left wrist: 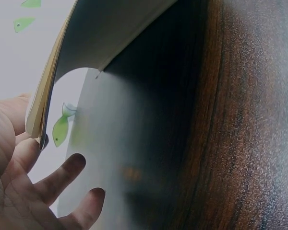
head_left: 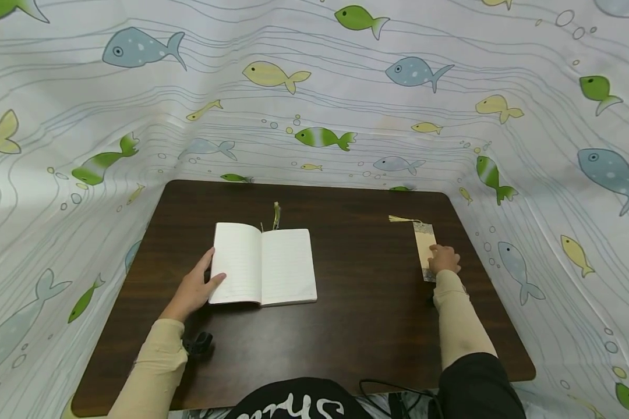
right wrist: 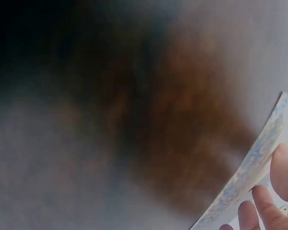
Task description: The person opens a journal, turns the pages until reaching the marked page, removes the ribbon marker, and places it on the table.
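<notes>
An open notebook (head_left: 288, 267) with lined pages lies left of the table's middle. My left hand (head_left: 191, 291) holds its left edge, thumb over the page. In the left wrist view, the notebook's edge (left wrist: 45, 91) sits in the grip, its cover lifted off the wood, while other fingertips (left wrist: 74, 163) stick out beneath. Toward the table's right side, my right hand (head_left: 444, 259) pinches a cream bookmark (head_left: 424, 241) by its long right edge. A pale yellow tassel (head_left: 400, 219) trails from its top. The right wrist view shows the thumb on one face of the bookmark (right wrist: 259, 153), fingers behind.
A thin yellow-green tasselled piece (head_left: 276, 215) pokes out above the notebook's spine. The dark wooden table (head_left: 356, 326) has rounded corners, and fish-patterned cloth (head_left: 346, 99) surrounds it. A black cable (head_left: 393, 383) loops at the front edge, near the person's body.
</notes>
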`<move>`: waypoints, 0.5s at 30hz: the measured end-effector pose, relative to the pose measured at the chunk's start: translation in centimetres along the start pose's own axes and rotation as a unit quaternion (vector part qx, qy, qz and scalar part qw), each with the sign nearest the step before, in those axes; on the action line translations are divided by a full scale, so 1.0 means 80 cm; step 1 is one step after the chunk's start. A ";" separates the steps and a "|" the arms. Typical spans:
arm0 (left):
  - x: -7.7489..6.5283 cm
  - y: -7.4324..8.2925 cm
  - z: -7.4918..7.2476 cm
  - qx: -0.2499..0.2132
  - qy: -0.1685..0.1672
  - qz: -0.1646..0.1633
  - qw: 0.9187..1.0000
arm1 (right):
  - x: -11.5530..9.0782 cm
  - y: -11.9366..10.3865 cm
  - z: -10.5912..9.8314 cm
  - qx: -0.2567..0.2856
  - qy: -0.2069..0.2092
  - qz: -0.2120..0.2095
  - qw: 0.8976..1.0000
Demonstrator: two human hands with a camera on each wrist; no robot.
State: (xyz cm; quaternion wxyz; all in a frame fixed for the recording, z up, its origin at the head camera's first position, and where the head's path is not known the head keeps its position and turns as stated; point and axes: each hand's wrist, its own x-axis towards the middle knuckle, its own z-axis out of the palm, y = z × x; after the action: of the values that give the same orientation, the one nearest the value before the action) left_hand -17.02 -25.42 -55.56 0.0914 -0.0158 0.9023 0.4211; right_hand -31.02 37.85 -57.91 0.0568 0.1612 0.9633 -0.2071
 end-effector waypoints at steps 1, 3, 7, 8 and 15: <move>0.000 0.000 0.000 0.002 0.001 0.001 1.000 | 0.000 -0.001 0.000 -0.004 0.000 0.002 1.000; 0.000 0.000 0.000 0.003 0.002 0.001 1.000 | 0.000 -0.004 0.000 -0.018 -0.002 0.004 1.000; -0.001 0.002 0.000 0.003 0.003 0.002 1.000 | -0.008 -0.026 -0.002 -0.052 0.018 0.001 0.999; -0.001 0.003 0.001 0.002 0.002 0.003 1.000 | -0.011 -0.034 0.000 -0.061 0.031 -0.011 0.998; -0.002 0.004 0.000 0.002 0.001 -0.004 1.000 | -0.056 -0.135 0.039 -0.084 0.122 -0.203 0.968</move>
State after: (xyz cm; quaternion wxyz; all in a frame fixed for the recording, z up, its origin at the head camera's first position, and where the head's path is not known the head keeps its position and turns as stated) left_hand -16.91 -25.19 -55.30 0.0925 -0.0191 0.9031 0.4189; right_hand -30.29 25.95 -55.85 -0.0909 -0.0190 0.9894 -0.1113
